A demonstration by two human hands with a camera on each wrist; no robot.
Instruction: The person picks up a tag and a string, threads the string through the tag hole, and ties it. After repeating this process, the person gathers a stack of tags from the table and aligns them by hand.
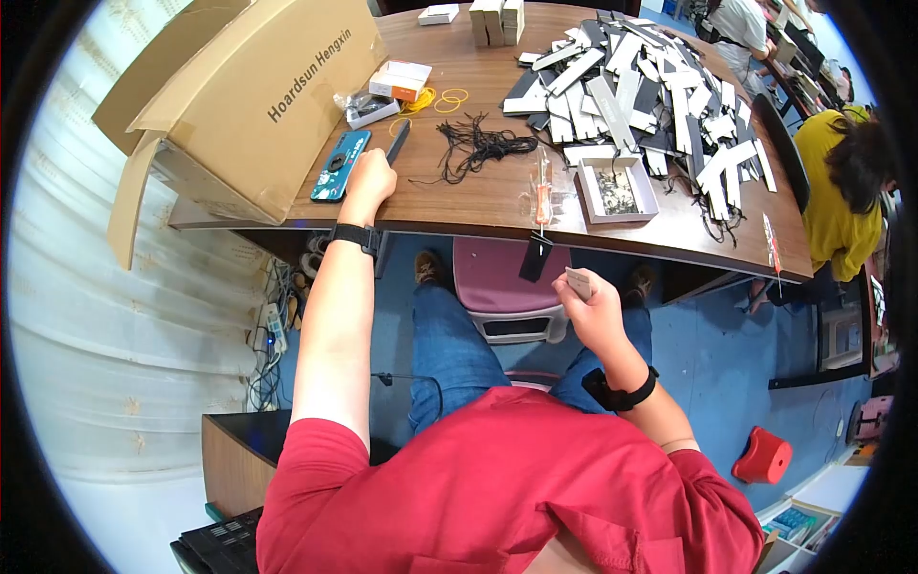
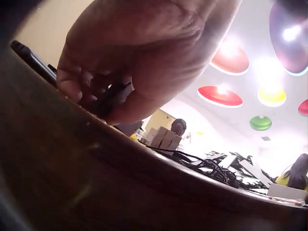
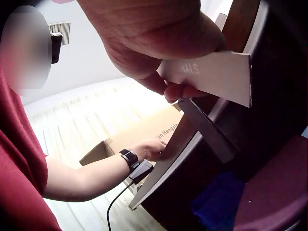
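The left hand (image 1: 371,182) is on the tabletop beside a teal phone (image 1: 337,167), at the near end of a dark strip (image 1: 400,140). Its curled fingers pinch a dark piece (image 2: 111,96) in the left wrist view. Past the table's front edge, the right hand (image 1: 598,311) pinches a small pale card (image 1: 579,283), whose printed letters show on the card (image 3: 216,74) in the right wrist view. A black strip (image 1: 535,258) hangs near the right fingers, over the pink stool; whether they touch it, I cannot tell.
A large cardboard box (image 1: 258,105) stands at left. Black cords (image 1: 478,145), yellow bands (image 1: 449,99) and a screwdriver (image 1: 542,201) lie on the table. An open box of small parts (image 1: 643,201) sits before a heap of black and white strips (image 1: 631,81).
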